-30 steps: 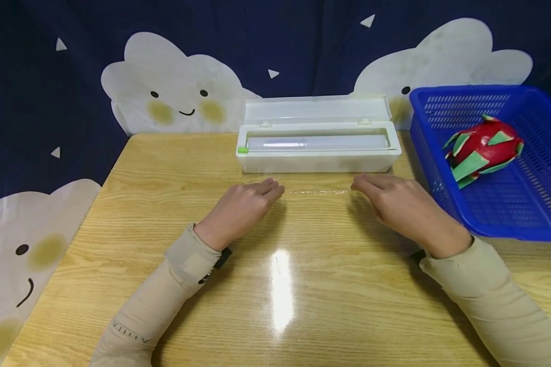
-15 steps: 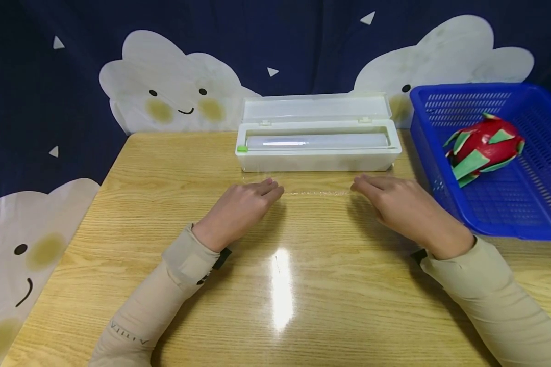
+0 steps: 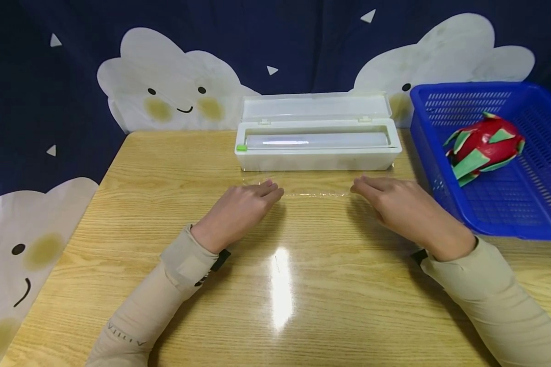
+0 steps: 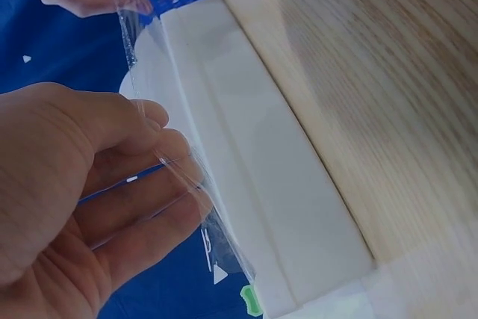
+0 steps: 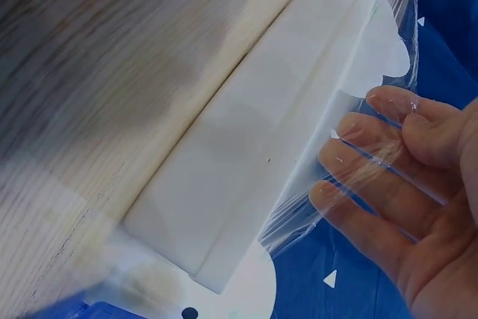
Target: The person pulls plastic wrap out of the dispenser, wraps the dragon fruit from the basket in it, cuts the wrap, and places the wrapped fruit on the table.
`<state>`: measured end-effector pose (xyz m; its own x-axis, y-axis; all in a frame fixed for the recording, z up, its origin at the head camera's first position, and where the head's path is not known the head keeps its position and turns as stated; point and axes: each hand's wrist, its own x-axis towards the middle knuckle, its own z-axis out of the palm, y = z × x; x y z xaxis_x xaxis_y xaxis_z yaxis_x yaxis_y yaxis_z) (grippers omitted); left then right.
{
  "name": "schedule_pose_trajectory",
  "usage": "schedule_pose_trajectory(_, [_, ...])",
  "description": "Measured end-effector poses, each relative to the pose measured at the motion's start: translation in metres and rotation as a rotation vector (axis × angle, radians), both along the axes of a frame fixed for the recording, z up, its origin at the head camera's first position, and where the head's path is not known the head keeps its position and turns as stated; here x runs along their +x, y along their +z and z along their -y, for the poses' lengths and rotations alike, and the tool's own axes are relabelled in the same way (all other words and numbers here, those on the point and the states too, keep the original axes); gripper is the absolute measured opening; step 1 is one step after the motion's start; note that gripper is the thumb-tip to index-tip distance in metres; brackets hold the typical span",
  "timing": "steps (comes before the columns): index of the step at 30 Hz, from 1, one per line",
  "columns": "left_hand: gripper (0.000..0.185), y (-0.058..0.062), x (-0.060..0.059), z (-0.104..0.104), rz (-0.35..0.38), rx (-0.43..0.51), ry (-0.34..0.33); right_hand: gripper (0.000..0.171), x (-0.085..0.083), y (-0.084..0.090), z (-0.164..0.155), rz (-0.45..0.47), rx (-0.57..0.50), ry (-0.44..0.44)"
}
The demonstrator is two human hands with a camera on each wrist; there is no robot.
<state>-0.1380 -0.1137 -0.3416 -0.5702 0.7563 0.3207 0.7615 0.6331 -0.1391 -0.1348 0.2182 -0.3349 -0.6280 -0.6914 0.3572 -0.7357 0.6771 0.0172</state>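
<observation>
Clear plastic wrap point(image 3: 319, 194) stretches between my two hands, its front edge showing as a thin shiny line. My left hand point(image 3: 239, 211) pinches one corner between thumb and fingers. At the other corner, my right hand point(image 3: 401, 209) pinches the film the same way, its remaining fingers spread under the sheet in the right wrist view. Behind the hands stands a white wrap dispenser box point(image 3: 319, 162) with its lid point(image 3: 317, 107) raised. Inside lies the roll of wrap point(image 3: 317, 140), and a green slide cutter point(image 3: 241, 148) sits at the left end of the front rim.
To the right is a blue plastic basket point(image 3: 468, 229) holding a red dragon fruit point(image 3: 486, 145) with green scales. A dark blue curtain with white clouds point(image 3: 179, 92) hangs behind the wooden table point(image 3: 340, 306).
The head view has shifted very slightly. Both hands keep their pinch on the wrap and stay almost in place; box and basket are unchanged.
</observation>
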Motion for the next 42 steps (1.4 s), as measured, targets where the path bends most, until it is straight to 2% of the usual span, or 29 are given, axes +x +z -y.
schedule_pose_trajectory(16, [0.021,0.0023,0.0028,0.0002,0.015,-0.015,-0.002,0.039,0.0034,0.0046,0.0013,0.063,0.041,-0.029])
schedule_pose_trajectory(27, [0.022,0.0037,0.0046,0.0005,0.023,-0.030,-0.009,0.041,0.0053,0.0055,0.0009,0.060,0.031,-0.013])
schedule_pose_trajectory(42, [0.022,0.0043,0.0058,0.0008,0.026,-0.061,-0.013,0.037,0.0073,0.0098,0.0028,0.102,0.042,-0.016])
